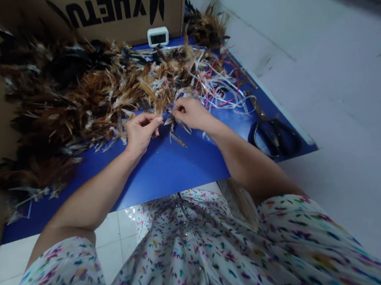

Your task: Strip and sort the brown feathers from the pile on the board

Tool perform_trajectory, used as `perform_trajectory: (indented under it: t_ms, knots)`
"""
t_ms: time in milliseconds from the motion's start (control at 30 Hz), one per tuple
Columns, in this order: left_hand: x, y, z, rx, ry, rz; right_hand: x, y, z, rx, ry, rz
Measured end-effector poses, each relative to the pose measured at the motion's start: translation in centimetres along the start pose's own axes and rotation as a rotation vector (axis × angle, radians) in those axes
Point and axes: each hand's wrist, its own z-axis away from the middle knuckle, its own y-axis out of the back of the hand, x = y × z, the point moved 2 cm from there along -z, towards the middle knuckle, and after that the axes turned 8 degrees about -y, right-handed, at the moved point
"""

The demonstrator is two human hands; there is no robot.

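Feathers [103,90], wispy brown — left hand [141,131] and right hand [192,113] in narrow pinches, contents unclear

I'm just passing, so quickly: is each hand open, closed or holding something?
Left hand: pinched closed; whether it holds anything cannot be told.
Right hand: curled closed beside small feathers; holding any cannot be told.

Table [180,171], one, blue top.
Clock [158,37], one, small, white casing, dark screen.
Cardboard box [109,15], one, upside-down black lettering, just behind the clock.
Feathers [92,87], brown, black and white, heaped in front of the clock and far out to its left.
Feather bunch [208,28], one, right of the clock.
Strings [231,93], white and red, tangled, right and forward of the clock.
Scissors [273,130], one pair, black handles, well forward and right of the clock.
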Motion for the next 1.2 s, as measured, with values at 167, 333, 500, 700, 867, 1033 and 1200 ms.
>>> perform_trajectory:
  t_ms: [167, 333, 500, 700, 867, 1033, 1200]
  knots:
    - [-0.2, 0.1, 0.0, -0.012, 0.000, -0.020, 0.6, 1.2, -0.1, 0.051, -0.044, -0.298]
    - [-0.2, 0.1, 0.1, -0.072, 0.013, -0.002, 0.3, 1.5, 0.7, -0.042, -0.070, -0.518]
    - [-0.2, 0.0, 0.2, -0.084, 0.019, 0.028, -0.1, 1.3, 1.0, -0.097, -0.025, -0.469]
    - [0.0, -0.2, 0.4, -0.090, -0.024, 0.032, -0.6, 1.1, 1.2, -0.090, 0.072, -0.299]
    - [-0.1, -0.3, 0.6, -0.131, 0.026, 0.010, -0.9, 0.8, 1.5, -0.115, 0.102, -0.275]
    - [0.1, -0.2, 0.6, -0.135, 0.065, -0.037, -0.7, 0.4, 1.5, -0.097, 0.143, -0.274]
    - [0.6, -0.1, 0.4, -0.053, 0.074, -0.049, -0.9, 0.6, 1.7, -0.053, 0.141, -0.123]
